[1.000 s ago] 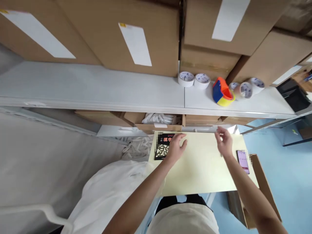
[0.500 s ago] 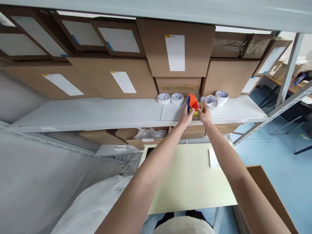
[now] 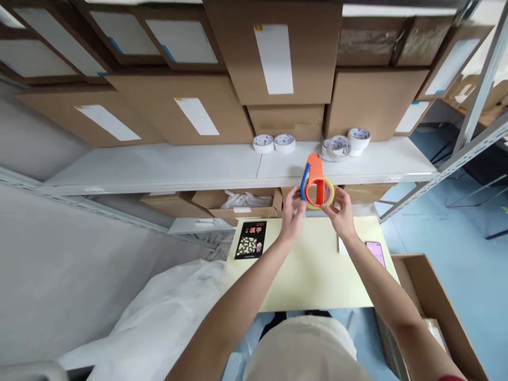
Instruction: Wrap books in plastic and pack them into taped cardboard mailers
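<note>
An orange and blue tape dispenser (image 3: 316,168) is up in the air in front of the shelf edge, with a yellow-edged roll of tape (image 3: 332,191) fitted on it. My left hand (image 3: 292,216) grips its blue left side, fingers closed. From the right, my right hand (image 3: 341,213) pinches the edge of the roll between thumb and fingers. White tape rolls (image 3: 284,143) stand behind on the grey shelf (image 3: 178,165), a pair to the left and several more to the right.
Cardboard boxes (image 3: 286,63) fill the back of the shelf. Below is a pale yellow table (image 3: 309,275) with a black puzzle booklet (image 3: 251,241) and a phone (image 3: 375,254). An open carton (image 3: 436,296) stands at the right; white sheeting (image 3: 166,312) lies at the left.
Both hands have drawn the tape dispenser off the shelf, back towards me and over the table. My view has tilted down, bringing the booklet and phone into sight.
</note>
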`<action>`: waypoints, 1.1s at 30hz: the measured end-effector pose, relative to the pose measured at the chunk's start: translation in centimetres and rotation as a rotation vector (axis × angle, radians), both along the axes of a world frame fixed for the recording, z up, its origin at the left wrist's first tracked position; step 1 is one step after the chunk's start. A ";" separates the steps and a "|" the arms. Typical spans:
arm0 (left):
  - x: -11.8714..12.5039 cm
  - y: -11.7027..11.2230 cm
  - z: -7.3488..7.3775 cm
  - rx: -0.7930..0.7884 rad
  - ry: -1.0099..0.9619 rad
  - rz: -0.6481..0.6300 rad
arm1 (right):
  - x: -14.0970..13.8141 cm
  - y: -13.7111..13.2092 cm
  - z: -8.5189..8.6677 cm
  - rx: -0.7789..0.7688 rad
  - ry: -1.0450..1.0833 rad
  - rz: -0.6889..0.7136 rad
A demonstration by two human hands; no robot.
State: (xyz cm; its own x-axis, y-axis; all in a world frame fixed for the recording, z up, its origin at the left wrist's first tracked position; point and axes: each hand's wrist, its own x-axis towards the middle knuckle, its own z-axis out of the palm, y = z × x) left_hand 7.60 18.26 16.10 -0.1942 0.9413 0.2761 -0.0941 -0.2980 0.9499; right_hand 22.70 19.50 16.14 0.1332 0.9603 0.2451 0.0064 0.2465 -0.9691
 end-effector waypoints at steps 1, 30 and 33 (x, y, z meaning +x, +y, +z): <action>0.3 -2.3 -1.0 -0.007 0.006 -0.019 | 0.6 -2.2 -1.0 -0.027 -0.015 0.012; 6.8 -12.6 -19.1 -1.028 -0.011 -0.380 | 8.0 -16.2 -26.5 -0.640 -0.079 -0.040; 6.8 -12.7 -19.4 -1.021 -0.016 -0.380 | 8.0 -16.5 -26.6 -0.643 -0.053 -0.049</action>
